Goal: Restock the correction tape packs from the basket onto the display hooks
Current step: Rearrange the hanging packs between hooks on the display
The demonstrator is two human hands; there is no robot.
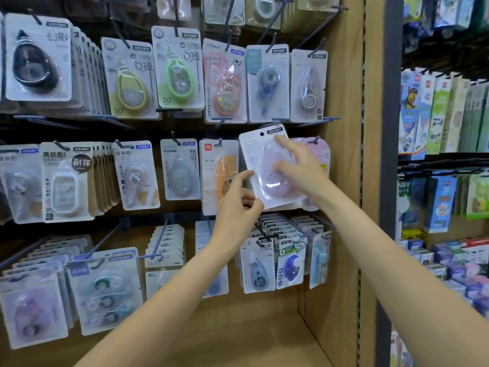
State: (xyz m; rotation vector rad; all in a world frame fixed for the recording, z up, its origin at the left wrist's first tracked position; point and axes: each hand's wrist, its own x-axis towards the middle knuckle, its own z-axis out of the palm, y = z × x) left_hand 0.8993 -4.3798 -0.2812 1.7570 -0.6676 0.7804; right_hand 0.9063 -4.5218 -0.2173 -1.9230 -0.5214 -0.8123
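Both bare arms reach up to the middle row of the display wall, where a correction tape pack [267, 168] with a pale pink teardrop dispenser is held tilted in front of the hanging stock. The left hand [238, 207] pinches the pack's lower left edge, thumb on the front and the other fingers curled behind the card. The right hand [299, 165] lies over the pack's right side, its fingers [281, 140] stretched fairly straight, the index tip touching the card near its top right corner, just right of the small round hang hole. So the pack sits between the two hands, its blister under the right palm and above the left thumb. Just right of the right hand a pink pack [317, 152] hangs from a hook [315, 140]. Left of the left hand's fingers an orange pack [219, 176] hangs on its own hook. Below the wrists more packs fill the lower row [280, 258].
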